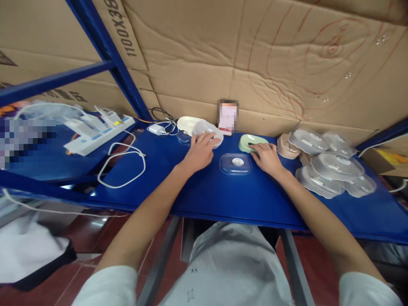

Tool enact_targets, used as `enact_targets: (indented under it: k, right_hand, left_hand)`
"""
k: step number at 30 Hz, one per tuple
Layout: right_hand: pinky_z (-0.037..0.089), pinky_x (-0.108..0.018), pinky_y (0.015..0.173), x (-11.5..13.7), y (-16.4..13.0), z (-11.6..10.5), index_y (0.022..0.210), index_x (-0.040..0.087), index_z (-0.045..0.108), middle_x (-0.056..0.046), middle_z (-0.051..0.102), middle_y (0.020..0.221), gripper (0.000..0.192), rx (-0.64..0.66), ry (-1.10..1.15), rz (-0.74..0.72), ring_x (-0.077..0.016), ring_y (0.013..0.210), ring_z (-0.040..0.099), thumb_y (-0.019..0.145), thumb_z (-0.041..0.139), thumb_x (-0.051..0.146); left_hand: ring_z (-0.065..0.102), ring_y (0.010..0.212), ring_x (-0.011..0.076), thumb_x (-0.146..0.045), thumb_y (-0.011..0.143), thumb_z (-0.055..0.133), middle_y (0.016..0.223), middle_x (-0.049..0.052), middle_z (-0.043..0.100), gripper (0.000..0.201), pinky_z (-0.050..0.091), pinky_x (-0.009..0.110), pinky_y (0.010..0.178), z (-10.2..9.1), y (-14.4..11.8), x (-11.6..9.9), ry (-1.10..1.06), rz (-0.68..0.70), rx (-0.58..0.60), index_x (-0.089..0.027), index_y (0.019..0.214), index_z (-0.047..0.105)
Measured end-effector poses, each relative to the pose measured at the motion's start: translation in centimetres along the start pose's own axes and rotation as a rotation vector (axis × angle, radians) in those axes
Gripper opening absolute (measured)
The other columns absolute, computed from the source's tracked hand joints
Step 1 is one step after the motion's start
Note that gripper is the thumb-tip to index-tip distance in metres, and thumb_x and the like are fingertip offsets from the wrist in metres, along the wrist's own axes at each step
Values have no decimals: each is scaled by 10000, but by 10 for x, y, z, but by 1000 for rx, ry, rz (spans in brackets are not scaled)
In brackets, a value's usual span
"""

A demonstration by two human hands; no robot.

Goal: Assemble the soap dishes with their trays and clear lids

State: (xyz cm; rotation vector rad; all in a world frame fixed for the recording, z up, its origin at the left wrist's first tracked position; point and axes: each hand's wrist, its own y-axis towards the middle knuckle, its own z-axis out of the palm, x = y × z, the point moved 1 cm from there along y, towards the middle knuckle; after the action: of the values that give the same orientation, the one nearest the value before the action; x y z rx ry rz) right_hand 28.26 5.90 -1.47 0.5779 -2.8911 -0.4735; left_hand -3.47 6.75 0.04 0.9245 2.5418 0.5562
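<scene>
Closest to the camera, a pale grey shirt (236, 263) is filling the bottom of the view, with both bare forearms reaching out over a blue shelf (204, 191). The left hand (199, 151) is lying with loosely curled fingers on a clear plastic lid (208, 131), touching it rather than gripping it, while the right hand (266, 157) is resting with fingertips pressing on a pale green dish (251, 142); whether those fingers are closing under its rim I cannot tell. Between the hands a clear square lid (236, 163) is lying flat on the shelf. Off to the right a loose heap of clear lids (331, 170) is leaning against itself near the shelf edge, and a careless sweep of the right forearm would probably send it sliding off. To the left a white cable (123, 168) is looping close to the left elbow, and it could likely snag and drag the white power strip (98, 129) along. On the cardboard wall (255, 55) behind, "1100X38" is printed beside the blue upright (108, 51), the rest being hidden; red scribbles are also showing, unreadable.
</scene>
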Motion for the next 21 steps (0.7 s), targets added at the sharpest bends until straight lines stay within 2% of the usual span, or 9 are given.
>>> enact_targets:
  k: [3, 6, 8, 11, 13, 15, 18, 21]
  right_hand:
    - [396, -540, 1098, 1, -31, -8, 1320, 218, 721, -140, 777, 1275, 368, -1, 25, -19, -341, 1226, 676, 1090, 476, 367]
    - [427, -501, 1066, 0, -55, -14, 1349, 227, 711, -126, 769, 1292, 384, -10, 54, -20, -329, 1233, 675, 1095, 490, 412]
    - [434, -503, 1061, -2, -61, -15, 1374, 223, 700, -134, 759, 1308, 406, -25, 70, -6, -333, 1238, 671, 1098, 483, 428]
    - [424, -517, 1083, -2, -61, -14, 1370, 234, 701, -132, 751, 1329, 403, -46, 92, 10, -332, 1262, 665, 1106, 462, 423]
    - [423, -511, 1090, -1, -59, -12, 1369, 242, 699, -122, 749, 1344, 391, -50, 107, 11, -322, 1284, 661, 1107, 461, 410]
    - [430, -501, 1084, 1, -59, -11, 1390, 238, 682, -122, 746, 1361, 393, -50, 117, 9, -315, 1302, 658, 1105, 464, 397]
    - [435, -506, 1084, 2, -60, -10, 1409, 232, 670, -127, 738, 1383, 402, -55, 124, 9, -314, 1319, 653, 1105, 457, 385]
    - [427, -533, 1112, 0, -61, -8, 1408, 233, 677, -125, 735, 1395, 402, -65, 129, 12, -324, 1332, 649, 1096, 469, 377]
  left_hand:
    - [515, 1449, 404, -77, 926, 548, 1479, 172, 667, 488, 177, 746, 1238, -5, 0, 27, 109, -83, -22, -221, 1367, 700]
    - [592, 1338, 395, -138, 977, 568, 1289, 148, 759, 317, 164, 753, 1230, -3, 0, 31, 54, -57, -8, -232, 1198, 775]
    - [635, 1281, 372, -210, 1015, 592, 1254, 137, 772, 251, 250, 700, 1216, 1, 0, 22, -9, -15, 23, -228, 1178, 781]
    - [696, 1210, 298, -325, 1045, 627, 1255, 99, 785, 243, 438, 510, 1126, 11, 0, 1, -68, 60, 96, -235, 1224, 766]
    - [708, 1211, 255, -373, 1059, 619, 1264, 62, 791, 250, 484, 418, 1073, 15, 0, -9, -92, 100, 138, -259, 1226, 766]
    - [697, 1248, 233, -386, 1087, 557, 1293, 45, 782, 285, 481, 388, 1089, 15, 2, -10, -92, 99, 143, -279, 1258, 758]
    - [606, 1393, 261, -301, 1108, 413, 1457, 99, 697, 409, 414, 444, 1191, 4, 7, 12, -35, -21, 54, -248, 1417, 676]
    - [403, 1566, 391, -213, 1048, 413, 1660, 209, 494, 518, 236, 651, 1265, -12, 9, 48, 63, -223, -61, -169, 1542, 563]
